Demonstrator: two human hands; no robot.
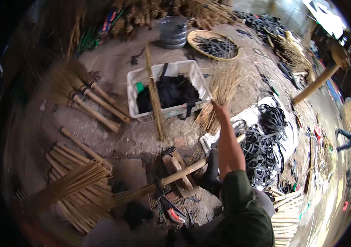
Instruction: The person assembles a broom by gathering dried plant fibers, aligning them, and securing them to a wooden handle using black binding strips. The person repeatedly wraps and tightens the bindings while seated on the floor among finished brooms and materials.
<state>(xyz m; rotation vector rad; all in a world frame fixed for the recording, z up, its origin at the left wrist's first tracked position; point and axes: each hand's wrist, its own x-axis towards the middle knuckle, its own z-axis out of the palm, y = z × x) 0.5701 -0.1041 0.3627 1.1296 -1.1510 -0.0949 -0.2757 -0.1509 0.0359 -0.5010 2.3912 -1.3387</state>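
From here, the right hand (219, 108) reaches to the straw bundle (227, 82), right of upper centre, apparently to gather stalks; I can't tell how closed its fingers are, nor see the left hand. Next probably calls for a firm grip.

From my remote seat I look through one fisheye on the wearer's head, facing down and forward: the green sleeve (241, 197) looms near, the straw bundle (228, 84) farther out, the round tray (193, 39) farther still.
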